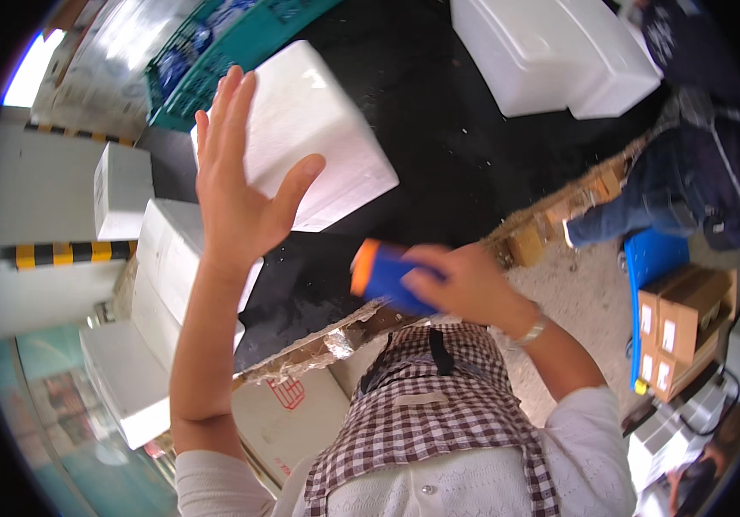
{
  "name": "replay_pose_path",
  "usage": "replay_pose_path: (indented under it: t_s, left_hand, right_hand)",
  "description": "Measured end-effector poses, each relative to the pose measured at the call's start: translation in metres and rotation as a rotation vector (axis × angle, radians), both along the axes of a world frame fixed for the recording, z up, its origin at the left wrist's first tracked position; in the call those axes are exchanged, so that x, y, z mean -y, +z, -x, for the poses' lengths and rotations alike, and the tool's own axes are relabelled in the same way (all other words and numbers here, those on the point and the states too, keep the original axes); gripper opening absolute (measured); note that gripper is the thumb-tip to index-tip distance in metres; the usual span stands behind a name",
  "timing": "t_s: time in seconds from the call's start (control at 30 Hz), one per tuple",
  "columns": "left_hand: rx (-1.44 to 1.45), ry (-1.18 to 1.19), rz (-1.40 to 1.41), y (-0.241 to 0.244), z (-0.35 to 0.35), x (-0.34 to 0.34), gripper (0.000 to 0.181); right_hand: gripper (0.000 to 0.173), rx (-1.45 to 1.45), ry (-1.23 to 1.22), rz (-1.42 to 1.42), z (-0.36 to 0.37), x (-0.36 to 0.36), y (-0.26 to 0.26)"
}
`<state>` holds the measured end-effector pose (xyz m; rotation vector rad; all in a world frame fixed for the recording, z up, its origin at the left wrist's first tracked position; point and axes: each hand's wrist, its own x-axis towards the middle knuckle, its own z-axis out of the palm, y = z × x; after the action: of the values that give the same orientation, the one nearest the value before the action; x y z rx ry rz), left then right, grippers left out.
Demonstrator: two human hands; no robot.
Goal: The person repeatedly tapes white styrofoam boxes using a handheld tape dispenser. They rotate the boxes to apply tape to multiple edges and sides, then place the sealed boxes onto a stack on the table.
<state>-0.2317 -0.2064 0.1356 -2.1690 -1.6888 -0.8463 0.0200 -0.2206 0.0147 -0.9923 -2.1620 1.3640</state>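
My left hand [234, 187] is raised with fingers spread, over the near left side of a white styrofoam box [318, 129]; whether it touches the box cannot be told. That box rests on a black work surface [422, 161]. Lower right of it, my right hand [457, 281] grips a blue tape dispenser or similar tool [399, 278] with an orange end, blurred by motion. The tool is above the near edge of the surface, close to my checked apron [428, 413].
White styrofoam boxes [544, 58] stand at the far right of the surface, others [163, 258] at the left. A green plastic crate [221, 71] lies behind. At right are a person in dark clothes [686, 161], a blue cart [651, 265] and cardboard boxes [680, 329].
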Motion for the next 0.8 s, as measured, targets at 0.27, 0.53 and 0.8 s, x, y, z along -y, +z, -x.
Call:
replay_pose_path:
  t_s: [0.27,0.53,0.8]
  left_hand:
    - [1.655,0.281,0.837,-0.071,-0.017,0.127,0.086]
    - [2.588,-0.09,0.339,-0.082,0.0,0.065,0.104]
    - [1.779,0.13,0.113,0.058,0.02,0.195,0.074]
  right_hand:
    - [0.05,0.438,-0.016,-0.958,-0.021,-0.136,-0.011]
    - [0.059,-0.009,0.342,-0.316,0.172,-0.177,0.128]
    - [0.097,-0.811,0.16,-0.225,0.108,-0.001,0.109]
